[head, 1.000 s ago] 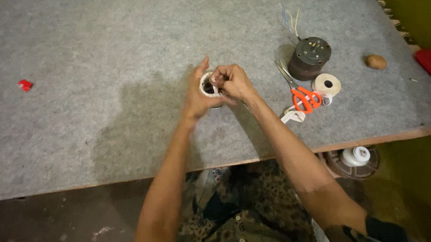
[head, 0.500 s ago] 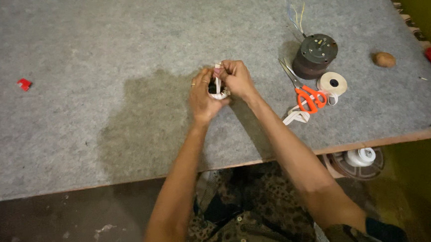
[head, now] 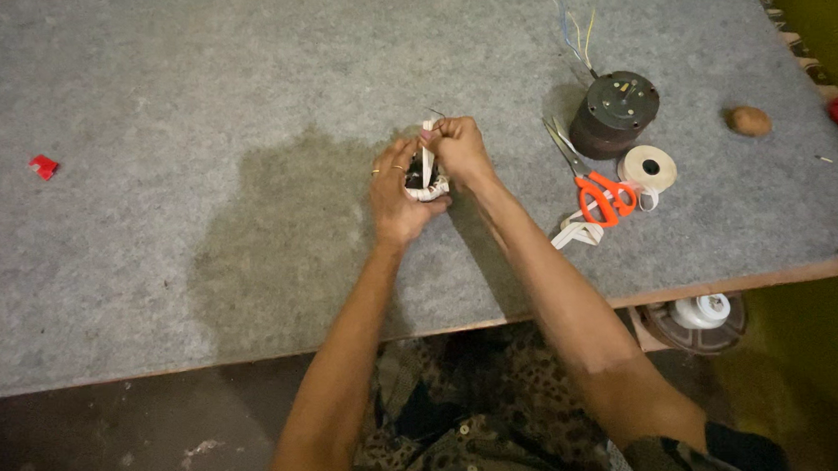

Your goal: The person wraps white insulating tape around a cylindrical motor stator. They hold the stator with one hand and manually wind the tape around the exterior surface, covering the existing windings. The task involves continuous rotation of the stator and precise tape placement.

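Note:
Over the grey felt-covered table point(head: 188, 104), both my hands meet on a small round coil point(head: 422, 180) wrapped in white tape. My left hand point(head: 398, 203) cups the coil from the left and below. My right hand point(head: 459, 149) pinches a strip of white tape point(head: 427, 148) that stands up from the coil. Most of the coil is hidden by my fingers.
To the right lie orange-handled scissors point(head: 599, 191), a roll of white tape point(head: 648, 168), a dark round motor point(head: 615, 114) with coloured wires and a small brown lump point(head: 749, 120). A red scrap point(head: 44, 167) lies far left. Below the table edge sits a round part point(head: 700, 315).
The coil has been turned in my hands, and my right hand has pulled the white tape strip upward from it. Both hands stayed at the same spot on the table.

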